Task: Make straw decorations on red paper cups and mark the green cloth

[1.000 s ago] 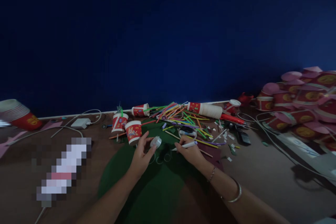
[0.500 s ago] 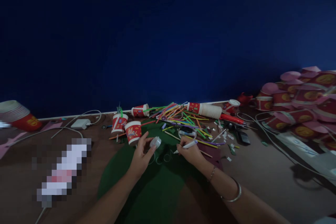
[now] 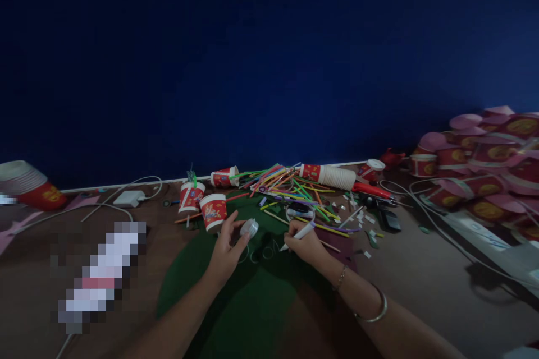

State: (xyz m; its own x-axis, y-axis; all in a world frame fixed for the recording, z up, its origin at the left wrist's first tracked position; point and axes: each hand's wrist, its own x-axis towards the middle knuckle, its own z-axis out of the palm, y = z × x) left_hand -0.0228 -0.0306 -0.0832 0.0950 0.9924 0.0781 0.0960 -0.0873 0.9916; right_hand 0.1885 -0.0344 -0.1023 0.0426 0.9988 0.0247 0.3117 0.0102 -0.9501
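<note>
My right hand [image 3: 302, 241] grips a white marker pen [image 3: 304, 229] with a purplish end. Its tip rests on a sheet of dark green paper [image 3: 236, 308], where thin pale curved lines run leftwards from it. Between thumb and fingers, my left hand [image 3: 227, 247] holds a small clear round thing [image 3: 250, 228], possibly a roll of clear tape; its exact kind is hard to make out. A red paper cup [image 3: 213, 212] stands just beyond my left hand. Past my right hand lies a heap of coloured drinking straws [image 3: 280, 182].
A stack of paper cups [image 3: 332, 175] lies on its side at the back. Decorated red cups with pink tops [image 3: 467, 151] are piled at right. White paper scraps [image 3: 370, 220], a white adapter [image 3: 129, 199] and cables surround the work. A blue wall [image 3: 269, 67] rises behind.
The marker's tip has moved slightly down and right, and the pale line beside it has grown. My left hand keeps its place with the clear round thing.
</note>
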